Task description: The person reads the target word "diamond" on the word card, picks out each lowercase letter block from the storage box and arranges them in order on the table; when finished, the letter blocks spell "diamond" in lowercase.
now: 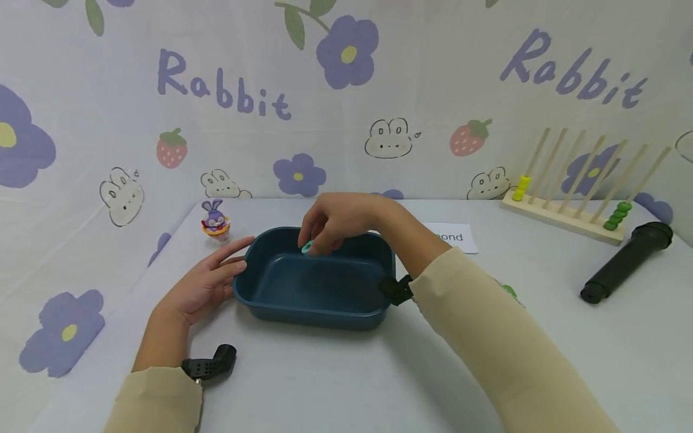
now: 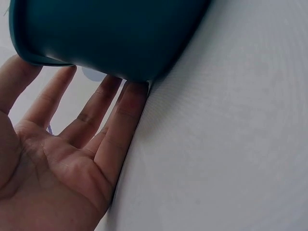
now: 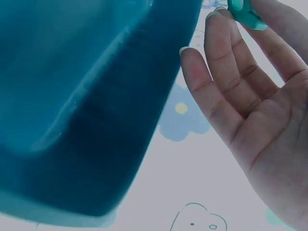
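A dark teal oblong basin (image 1: 319, 322) sits on the white table. My left hand (image 1: 203, 285) is at its left end, and in the left wrist view the fairly straight fingers (image 2: 120, 120) touch the basin's outer wall (image 2: 106, 36). Over the basin's far part hangs my right hand (image 1: 346, 219), pinching a small green-teal piece (image 1: 307, 247) between thumb and fingertips. The right wrist view shows this piece (image 3: 246, 17) only in part, at the top edge, so its kind is unclear. The other fingers (image 3: 226, 72) of that hand are loosely bent beside the basin wall (image 3: 110, 139).
A purple rabbit figurine (image 1: 215, 221) stands behind on the left. Behind my right arm lies a partly hidden word card (image 1: 457, 237) and a green-patterned item (image 1: 509, 291). Farther right are a wooden peg rack (image 1: 563, 218) with yellow and green beads and a black cylindrical object (image 1: 625, 264).
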Tool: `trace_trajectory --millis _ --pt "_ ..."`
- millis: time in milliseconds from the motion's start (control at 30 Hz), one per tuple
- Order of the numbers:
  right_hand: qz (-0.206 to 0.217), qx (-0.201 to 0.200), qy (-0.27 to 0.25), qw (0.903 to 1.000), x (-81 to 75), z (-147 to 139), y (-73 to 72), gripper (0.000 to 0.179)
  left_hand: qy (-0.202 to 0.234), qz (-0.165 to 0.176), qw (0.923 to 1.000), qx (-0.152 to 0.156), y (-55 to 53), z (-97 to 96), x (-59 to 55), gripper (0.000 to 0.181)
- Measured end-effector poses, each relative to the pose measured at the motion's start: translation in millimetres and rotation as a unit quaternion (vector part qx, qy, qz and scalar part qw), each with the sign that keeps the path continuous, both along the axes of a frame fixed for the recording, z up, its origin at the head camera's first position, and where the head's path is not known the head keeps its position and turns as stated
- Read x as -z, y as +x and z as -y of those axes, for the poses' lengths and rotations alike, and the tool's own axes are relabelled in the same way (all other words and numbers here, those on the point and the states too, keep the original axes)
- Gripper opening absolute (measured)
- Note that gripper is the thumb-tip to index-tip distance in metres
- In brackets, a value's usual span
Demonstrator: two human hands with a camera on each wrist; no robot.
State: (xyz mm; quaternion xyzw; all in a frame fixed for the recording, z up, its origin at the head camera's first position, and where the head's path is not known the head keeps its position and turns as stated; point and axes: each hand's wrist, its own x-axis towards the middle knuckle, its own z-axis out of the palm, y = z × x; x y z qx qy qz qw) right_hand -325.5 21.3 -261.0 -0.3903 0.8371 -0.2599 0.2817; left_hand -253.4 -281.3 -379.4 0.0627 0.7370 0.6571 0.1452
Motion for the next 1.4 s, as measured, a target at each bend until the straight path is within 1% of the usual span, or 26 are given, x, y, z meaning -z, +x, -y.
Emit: trace_trajectory --millis 200,367,467,600,767,900,1000,1233,1400 --pt "0.003 0.016 -0.014 0.9998 -5.5 -16 9.0 0.029 0.004 -0.004 1.0000 0.005 0.9 1.2 1.4 0.062" --pt "-0.014 0.024 -0.025 0.9993 -4.9 -32 13.7 0.028 -0.003 -0.002 1.0000 0.002 2.2 0.4 1.7 0.062" --pt "-0.030 0.035 -0.033 0.9984 -4.1 -42 17.5 0.024 -0.005 -0.003 1.0000 0.003 2.0 -0.3 1.2 0.063" --pt "-0.037 0.050 -0.048 0.9969 -2.3 -55 23.4 0.020 -0.004 -0.005 1.0000 0.007 1.8 -1.0 1.0 0.063" --pt "-0.025 0.076 -0.063 0.9948 -1.2 -71 29.7 0.022 -0.004 -0.004 0.9999 0.011 2.6 -1.7 2.0 0.063" --pt "-0.006 0.097 -0.072 0.9926 -1.3 -82 34.1 0.023 -0.009 -0.005 0.9999 0.012 3.3 -2.0 1.0 0.063" --pt "-0.007 0.112 -0.074 0.9910 -0.5 -89 37.0 0.024 -0.011 -0.009 0.9998 0.012 3.2 -2.3 -0.2 0.063" --pt "-0.046 0.134 -0.056 0.9883 6.8 -107 42.2 0.025 -0.004 -0.011 0.9998 0.015 2.7 -3.4 -0.9 0.062" --pt "-0.068 0.130 -0.063 0.9872 10.4 -119 45.8 0.026 0.003 -0.008 0.9999 0.014 2.0 -2.3 -0.9 0.063"
